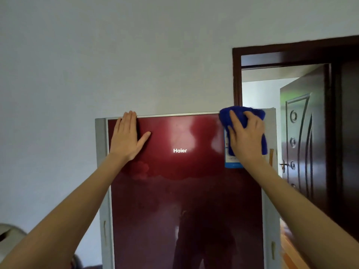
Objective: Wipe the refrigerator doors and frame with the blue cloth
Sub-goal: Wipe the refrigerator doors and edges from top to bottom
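A tall refrigerator with a glossy dark red door [180, 181] and a grey frame [101, 152] stands straight ahead against the white wall. My left hand [127, 137] lies flat on the door's upper left corner, fingers straight and reaching the top edge. My right hand [245, 138] holds the bunched blue cloth [239, 115] against the door's upper right corner, with its fingers curled over the fabric. The cloth hangs down past my palm on the right side. A blue and white sticker [231, 162] on the door shows partly below my right hand.
To the right is a dark brown door frame [237, 78] with an open carved wooden door [307, 144] close to the refrigerator's right side. A pale rounded object [9, 235] sits at the lower left. The white wall [116, 55] fills the space above.
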